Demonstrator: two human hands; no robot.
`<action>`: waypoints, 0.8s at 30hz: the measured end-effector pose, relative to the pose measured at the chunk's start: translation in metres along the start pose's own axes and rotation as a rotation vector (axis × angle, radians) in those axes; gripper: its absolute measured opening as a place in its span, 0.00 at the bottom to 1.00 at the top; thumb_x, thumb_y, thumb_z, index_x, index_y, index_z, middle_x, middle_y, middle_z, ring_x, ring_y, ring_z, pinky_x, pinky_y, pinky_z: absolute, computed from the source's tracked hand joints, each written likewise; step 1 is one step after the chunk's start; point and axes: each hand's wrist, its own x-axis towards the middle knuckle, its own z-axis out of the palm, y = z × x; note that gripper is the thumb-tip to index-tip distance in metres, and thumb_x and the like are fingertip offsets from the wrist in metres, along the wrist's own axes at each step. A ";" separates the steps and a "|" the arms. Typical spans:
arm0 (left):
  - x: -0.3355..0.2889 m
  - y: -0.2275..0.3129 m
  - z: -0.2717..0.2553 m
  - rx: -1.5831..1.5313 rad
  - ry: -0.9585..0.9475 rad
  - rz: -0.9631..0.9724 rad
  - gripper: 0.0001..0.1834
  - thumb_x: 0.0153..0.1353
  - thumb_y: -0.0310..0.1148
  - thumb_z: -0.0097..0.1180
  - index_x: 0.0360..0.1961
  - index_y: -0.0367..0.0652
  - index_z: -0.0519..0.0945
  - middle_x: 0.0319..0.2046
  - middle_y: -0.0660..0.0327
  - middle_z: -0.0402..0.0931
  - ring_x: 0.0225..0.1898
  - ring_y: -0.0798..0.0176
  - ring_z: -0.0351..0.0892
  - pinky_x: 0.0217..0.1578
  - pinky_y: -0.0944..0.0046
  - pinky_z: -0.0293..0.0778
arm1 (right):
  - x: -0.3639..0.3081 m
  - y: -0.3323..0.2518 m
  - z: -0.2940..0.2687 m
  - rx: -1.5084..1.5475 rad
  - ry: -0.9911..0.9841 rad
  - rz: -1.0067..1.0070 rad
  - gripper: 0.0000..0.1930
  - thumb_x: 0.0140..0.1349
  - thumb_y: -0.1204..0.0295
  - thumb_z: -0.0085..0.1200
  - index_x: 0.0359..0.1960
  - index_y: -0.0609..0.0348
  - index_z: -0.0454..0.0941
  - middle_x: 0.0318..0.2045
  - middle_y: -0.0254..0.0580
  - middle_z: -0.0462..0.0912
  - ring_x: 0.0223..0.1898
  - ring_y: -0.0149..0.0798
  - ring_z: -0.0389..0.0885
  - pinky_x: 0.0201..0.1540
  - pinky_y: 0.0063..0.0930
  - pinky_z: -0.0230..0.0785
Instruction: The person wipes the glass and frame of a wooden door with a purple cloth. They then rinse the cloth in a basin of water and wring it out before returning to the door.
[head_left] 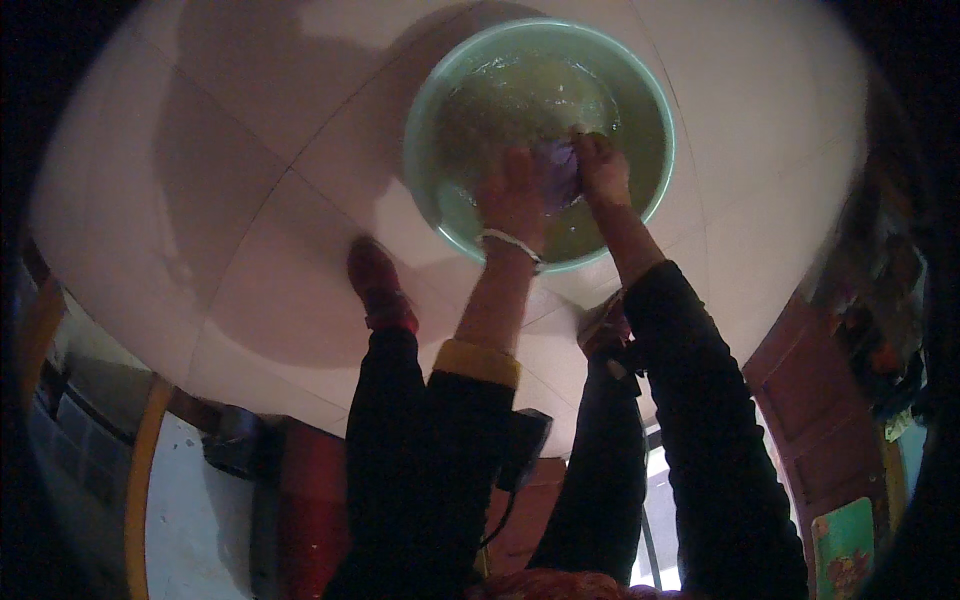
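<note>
A pale green basin (662, 110) of murky water stands on the tiled floor before me, with both my hands inside it. My right hand (604, 172) is closed on the edge of a wet purple cloth (559, 172), its fingers bent at the cloth's upper right. Just left of the cloth, my left hand (512, 190) dips into the water, palm down. Its fingers are blurred and partly under the surface, so their grip is unclear. A white bracelet (512, 240) circles my left wrist.
My feet in dark red shoes, a left shoe (375, 275) and a right shoe (603, 325), stand either side below the basin. Light floor tiles (260, 270) spread around. A brown wooden door (820, 400) is at the right, and a red cabinet-like object (312, 490) at lower left.
</note>
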 end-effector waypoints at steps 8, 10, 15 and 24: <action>0.039 -0.056 -0.011 -0.251 0.028 -0.116 0.31 0.67 0.48 0.50 0.66 0.44 0.64 0.67 0.47 0.59 0.68 0.49 0.59 0.66 0.55 0.56 | 0.001 0.070 0.042 -0.438 -0.104 -0.341 0.21 0.62 0.56 0.56 0.53 0.51 0.76 0.48 0.52 0.81 0.48 0.55 0.80 0.52 0.43 0.72; 0.033 -0.044 -0.006 -0.325 0.026 -0.203 0.34 0.66 0.51 0.51 0.68 0.46 0.62 0.67 0.51 0.59 0.68 0.53 0.59 0.65 0.55 0.56 | 0.002 0.079 0.039 -0.387 -0.143 -0.309 0.19 0.60 0.60 0.58 0.51 0.52 0.77 0.45 0.49 0.81 0.46 0.49 0.80 0.50 0.39 0.72; 0.017 -0.021 0.018 -0.397 -0.001 -0.393 0.42 0.64 0.59 0.51 0.71 0.45 0.58 0.68 0.59 0.59 0.66 0.55 0.59 0.64 0.53 0.58 | 0.008 0.077 0.000 0.626 -0.294 0.262 0.16 0.57 0.75 0.58 0.48 0.56 0.78 0.45 0.36 0.80 0.47 0.34 0.79 0.49 0.33 0.71; 0.016 -0.021 0.006 -0.828 -0.275 -0.330 0.41 0.63 0.67 0.46 0.68 0.51 0.63 0.65 0.59 0.64 0.65 0.57 0.63 0.61 0.49 0.65 | -0.122 -0.042 -0.112 0.879 -0.601 -0.173 0.20 0.54 0.85 0.56 0.48 0.56 0.72 0.49 0.34 0.76 0.54 0.31 0.74 0.58 0.28 0.66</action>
